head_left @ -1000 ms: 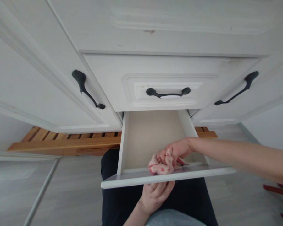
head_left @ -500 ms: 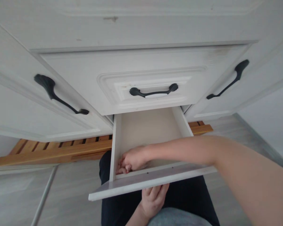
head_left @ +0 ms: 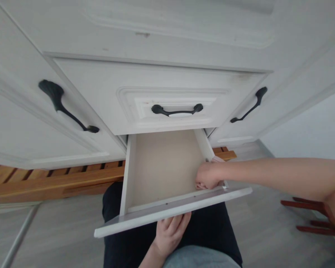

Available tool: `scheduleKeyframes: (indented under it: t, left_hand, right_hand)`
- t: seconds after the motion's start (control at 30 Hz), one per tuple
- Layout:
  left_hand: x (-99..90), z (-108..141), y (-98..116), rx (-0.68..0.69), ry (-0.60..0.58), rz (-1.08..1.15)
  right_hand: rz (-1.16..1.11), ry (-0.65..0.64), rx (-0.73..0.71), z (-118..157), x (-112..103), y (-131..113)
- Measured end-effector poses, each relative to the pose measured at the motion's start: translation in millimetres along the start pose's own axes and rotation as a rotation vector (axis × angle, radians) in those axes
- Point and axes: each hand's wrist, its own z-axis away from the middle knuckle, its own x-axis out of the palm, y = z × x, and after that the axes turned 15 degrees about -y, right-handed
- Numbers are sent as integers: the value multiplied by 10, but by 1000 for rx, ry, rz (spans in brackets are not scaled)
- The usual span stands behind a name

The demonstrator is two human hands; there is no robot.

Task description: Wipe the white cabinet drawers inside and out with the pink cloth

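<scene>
A white drawer (head_left: 164, 163) is pulled out of the cabinet, its pale inner bottom bare. My right hand (head_left: 209, 175) is inside it, at the right front corner, with the fingers curled closed. Around that hand shows a bit of a pale pinkish, cloth-like piece (head_left: 218, 159), by the drawer's right wall; most of it is hidden under the palm. My left hand (head_left: 171, 230) is at the outer side of the drawer front (head_left: 173, 214), fingers bent against it from below; the fingertips, and any handle there, are out of sight.
Above is a closed drawer with a black handle (head_left: 177, 111). Cabinet doors with black handles (head_left: 67, 108) flank it. A slatted wooden rack (head_left: 56, 184) lies low under the cabinet. Reddish-brown wooden legs (head_left: 309, 204) stand at the right on the grey floor. My knees are below the drawer.
My right hand has moved from the drawer's left front corner across to its right front corner. My left hand keeps its place at the drawer front. The view has shifted rightward.
</scene>
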Motion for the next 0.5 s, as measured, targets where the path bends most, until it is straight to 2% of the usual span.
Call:
scheduleKeyframes:
  t: [0.13, 0.33, 0.43, 0.5]
  left_hand:
    - [-62, -98, 11, 4, -12, -3]
    - [-182, -222, 43, -10, -24, -21]
    - [-201, -218, 51, -26, -29, -51]
    - [-205, -207, 51, -34, -28, -59]
  right_hand:
    - [-9, -70, -28, 21, 22, 44]
    - [27, -172, -86, 53, -121, -118]
    - [70, -207, -84, 208, -182, -232]
    - [79, -169, -74, 411, -173, -283]
